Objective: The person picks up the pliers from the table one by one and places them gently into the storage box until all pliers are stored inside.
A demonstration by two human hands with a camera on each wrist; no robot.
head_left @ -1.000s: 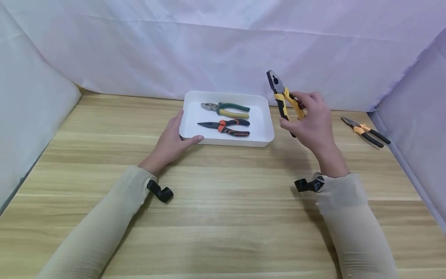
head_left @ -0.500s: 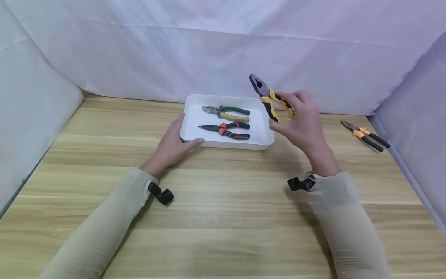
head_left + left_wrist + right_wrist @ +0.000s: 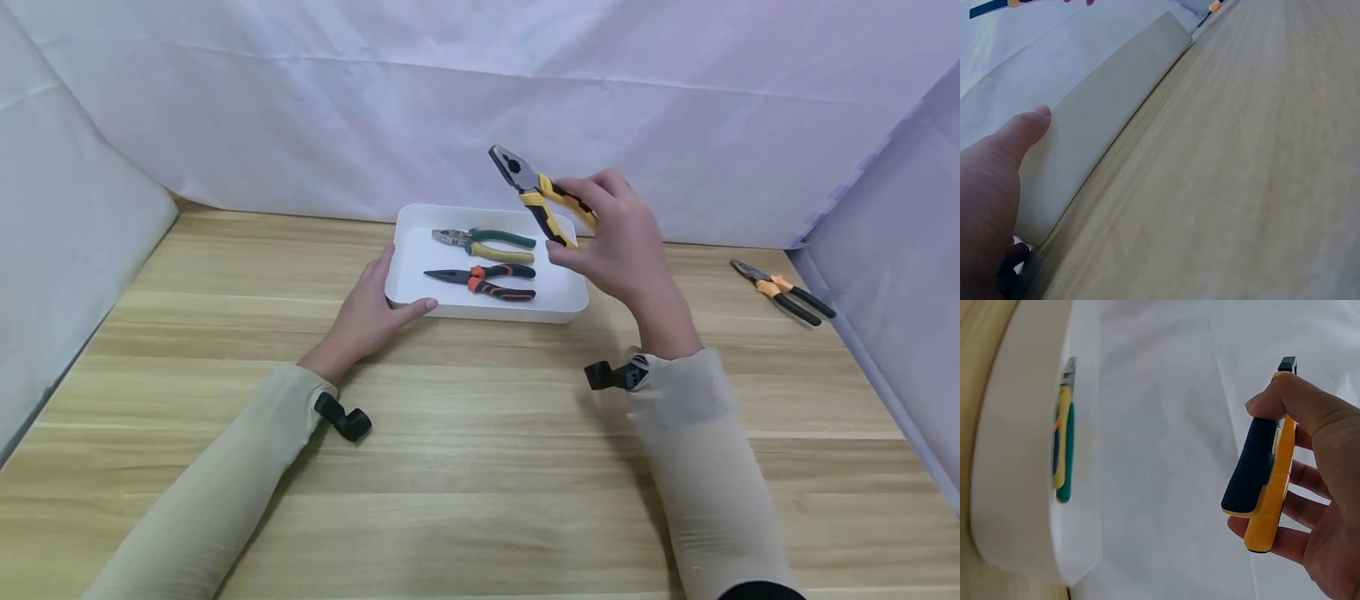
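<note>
My right hand (image 3: 622, 237) holds combination pliers with yellow and black handles (image 3: 534, 200) in the air above the right part of a white tray (image 3: 502, 311). Their handles are spread and the jaws point up and left. In the right wrist view the thumb presses one handle (image 3: 1254, 465), with fingers behind the other. My left hand (image 3: 363, 312) grips the tray's front left corner, its thumb (image 3: 1029, 128) at the front rim. Inside the tray lie green and yellow handled pliers (image 3: 487, 243) and, nearer me, long-nose pliers with black and orange handles (image 3: 483, 282).
Another pair of pliers with orange and black handles (image 3: 783, 292) lies on the wooden table (image 3: 480, 467) at the far right. White cloth (image 3: 360, 125) rises behind the tray and along both sides.
My right hand has carried the yellow and black pliers leftward, from right of the tray to above it. The left hand stays at the tray's corner.
</note>
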